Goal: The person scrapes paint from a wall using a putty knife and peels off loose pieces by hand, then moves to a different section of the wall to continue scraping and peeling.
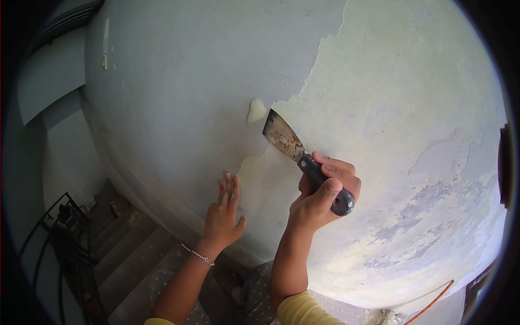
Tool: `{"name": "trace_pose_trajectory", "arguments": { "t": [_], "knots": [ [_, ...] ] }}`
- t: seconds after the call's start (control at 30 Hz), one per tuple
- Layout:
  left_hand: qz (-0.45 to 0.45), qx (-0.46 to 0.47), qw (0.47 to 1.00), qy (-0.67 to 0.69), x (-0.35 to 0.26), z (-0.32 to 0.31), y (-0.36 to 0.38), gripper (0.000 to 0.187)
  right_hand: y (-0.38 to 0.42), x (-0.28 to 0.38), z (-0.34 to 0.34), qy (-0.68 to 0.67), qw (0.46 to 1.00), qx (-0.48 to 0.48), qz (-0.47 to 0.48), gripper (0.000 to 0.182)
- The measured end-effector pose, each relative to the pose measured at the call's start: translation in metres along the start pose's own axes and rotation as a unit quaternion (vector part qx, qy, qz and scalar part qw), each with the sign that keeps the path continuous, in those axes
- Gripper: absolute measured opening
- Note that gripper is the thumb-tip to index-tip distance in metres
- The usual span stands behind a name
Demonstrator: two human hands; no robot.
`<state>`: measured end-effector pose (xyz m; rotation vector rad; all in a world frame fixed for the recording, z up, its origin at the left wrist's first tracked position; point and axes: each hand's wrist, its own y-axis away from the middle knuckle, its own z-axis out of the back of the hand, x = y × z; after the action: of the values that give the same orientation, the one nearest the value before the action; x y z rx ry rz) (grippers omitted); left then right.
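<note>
Far left of the scraper and below its level, a dark rail runs beside the stairs. Nearer, down and left of the scraper, the left hand holds nothing; its fingers are straight, with the tips at the wall by the ragged paint edge, though whether they press on it I cannot tell. Just left of the scraper's tip is a pale bare patch. The scraper itself lies slanted over the wall, blade up and left, beside a break in the grey paint; firm contact along its edge cannot be made out. The right hand is closed round its black handle, the butt jutting past the palm. It should be light, with a stiff grip and a thin blade that may flex a little; the handle is the place to hold, near the blade for control, clear of the edge. The paint looks thin and brittle. Right of the scraper, rougher flaking marks the wall, with an orange cord below.
</note>
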<state>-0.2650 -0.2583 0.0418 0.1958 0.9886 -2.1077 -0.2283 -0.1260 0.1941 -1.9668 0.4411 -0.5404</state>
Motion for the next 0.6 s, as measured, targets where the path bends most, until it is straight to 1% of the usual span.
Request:
{"name": "trace_pose_trajectory", "arguments": {
  "t": [0.03, 0.07, 0.13, 0.2, 0.27, 0.33, 0.4, 0.53, 0.6],
  "knots": [
    [0.001, 0.001, 1.0, 0.002, -0.001, 0.0, -0.001, 0.102, -0.002, 0.001, 0.0, 0.013, 1.0, -0.012, 0.021, 0.047],
    [0.003, 0.002, 1.0, 0.005, 0.0, 0.001, -0.001, 0.102, -0.004, 0.006, 0.001, 0.011, 1.0, -0.013, 0.02, 0.047],
    [0.007, 0.016, 1.0, 0.006, 0.004, -0.002, 0.0, 0.102, -0.009, 0.019, 0.006, -0.006, 0.997, -0.075, -0.024, 0.046],
    [0.01, 0.03, 0.999, 0.009, 0.004, -0.002, 0.0, 0.102, -0.012, 0.02, 0.011, -0.005, 0.997, -0.074, -0.016, 0.045],
    [0.007, 0.014, 1.0, 0.004, 0.0, 0.002, -0.001, 0.101, -0.014, 0.022, 0.013, 0.022, 0.993, -0.118, 0.006, 0.044],
    [0.004, 0.013, 1.0, 0.002, 0.001, 0.001, -0.001, 0.101, -0.012, 0.02, 0.016, 0.023, 0.994, -0.108, 0.011, 0.044],
    [0.002, 0.012, 1.0, -0.001, 0.0, 0.001, -0.001, 0.101, -0.008, 0.016, 0.015, 0.03, 0.998, -0.056, 0.006, 0.046],
    [0.003, 0.012, 1.0, 0.001, 0.001, 0.001, -0.001, 0.101, -0.001, 0.016, 0.005, 0.05, 0.998, -0.037, 0.002, 0.047],
    [0.005, 0.011, 1.0, 0.006, 0.002, 0.001, -0.001, 0.101, -0.004, 0.022, 0.009, 0.085, 0.993, -0.034, 0.077, 0.047]
  ]
}}
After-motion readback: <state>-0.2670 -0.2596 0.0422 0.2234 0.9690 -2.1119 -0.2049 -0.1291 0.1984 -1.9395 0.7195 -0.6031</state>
